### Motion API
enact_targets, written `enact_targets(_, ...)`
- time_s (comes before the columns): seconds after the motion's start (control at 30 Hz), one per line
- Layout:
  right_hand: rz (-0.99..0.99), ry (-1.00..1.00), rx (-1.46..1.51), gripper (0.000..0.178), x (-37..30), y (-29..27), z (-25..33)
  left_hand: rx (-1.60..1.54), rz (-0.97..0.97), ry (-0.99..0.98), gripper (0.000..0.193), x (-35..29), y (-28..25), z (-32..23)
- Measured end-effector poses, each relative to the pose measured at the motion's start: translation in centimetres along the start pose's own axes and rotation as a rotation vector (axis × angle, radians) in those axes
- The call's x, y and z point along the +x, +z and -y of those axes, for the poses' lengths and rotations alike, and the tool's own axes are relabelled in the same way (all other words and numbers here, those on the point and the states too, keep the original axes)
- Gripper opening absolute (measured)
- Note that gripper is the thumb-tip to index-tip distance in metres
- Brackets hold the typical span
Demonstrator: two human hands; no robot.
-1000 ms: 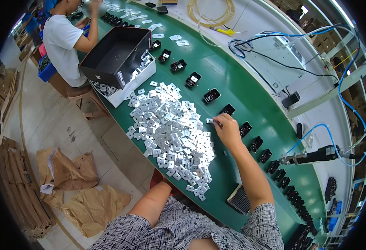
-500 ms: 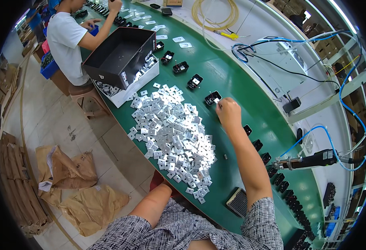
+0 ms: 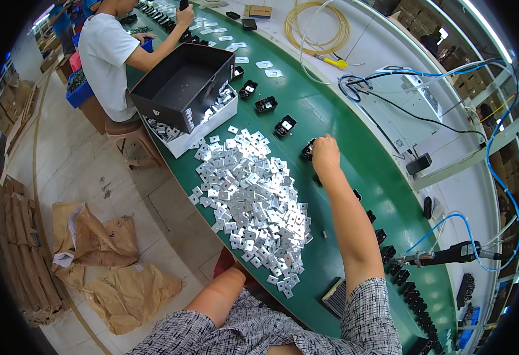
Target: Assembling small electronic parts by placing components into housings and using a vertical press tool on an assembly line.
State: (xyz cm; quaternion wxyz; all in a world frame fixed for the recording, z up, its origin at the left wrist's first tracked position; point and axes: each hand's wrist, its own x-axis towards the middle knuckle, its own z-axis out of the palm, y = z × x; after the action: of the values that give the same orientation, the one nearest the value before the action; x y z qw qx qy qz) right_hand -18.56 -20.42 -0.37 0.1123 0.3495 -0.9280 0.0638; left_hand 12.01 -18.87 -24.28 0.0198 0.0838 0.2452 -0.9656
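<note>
My right hand (image 3: 326, 152) is stretched over the green table, its fingers bent together at the right side of a small open black housing (image 3: 308, 150). What the fingertips hold, if anything, is hidden behind the hand. Further along the row stand similar black housings, one of them (image 3: 285, 125) with a white part inside. Left of my right arm spreads a big heap of small silver square plates (image 3: 250, 198), each with a hole. My left forearm (image 3: 219, 294) hangs at the table's front edge, and the left hand is out of sight.
A black box (image 3: 170, 89) sits tilted on a white box of plates. Beside it a person in a white shirt (image 3: 102, 56) works. A powered screwdriver (image 3: 448, 255) hangs at right with blue hose. A dark ribbed block (image 3: 334, 297) lies near my right elbow. Brown paper bags (image 3: 117, 284) cover some floor.
The whole view has shifted slightly, with table items now lower and to the right. My right hand now covers more of the housing's right side; the pale piece seen at its fingertips is hidden.
</note>
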Motion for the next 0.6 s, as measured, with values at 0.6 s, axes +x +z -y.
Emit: enact_targets(0.6,0.246,-0.167,0.408,0.016,-3.2,-0.5,5.6,0.257,-0.073,0.027,0.071,-1.1,5.4,1.7)
